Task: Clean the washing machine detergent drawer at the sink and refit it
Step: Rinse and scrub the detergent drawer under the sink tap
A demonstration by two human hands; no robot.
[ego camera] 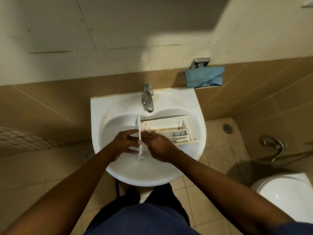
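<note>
Detergent drawer [166, 125], brown-stained, held by left hand [125, 143]; right hand [160, 147] blurred, grip unclear.

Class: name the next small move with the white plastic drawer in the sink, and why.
Probably rub the right hand rightward along the white plastic detergent drawer: brown residue lines its far wall, and the left hand grips its front panel.

white sink [108, 106], white drawer [166, 123] with brown stains, blue cloth [204, 77], beige tiles [42, 102]
</note>
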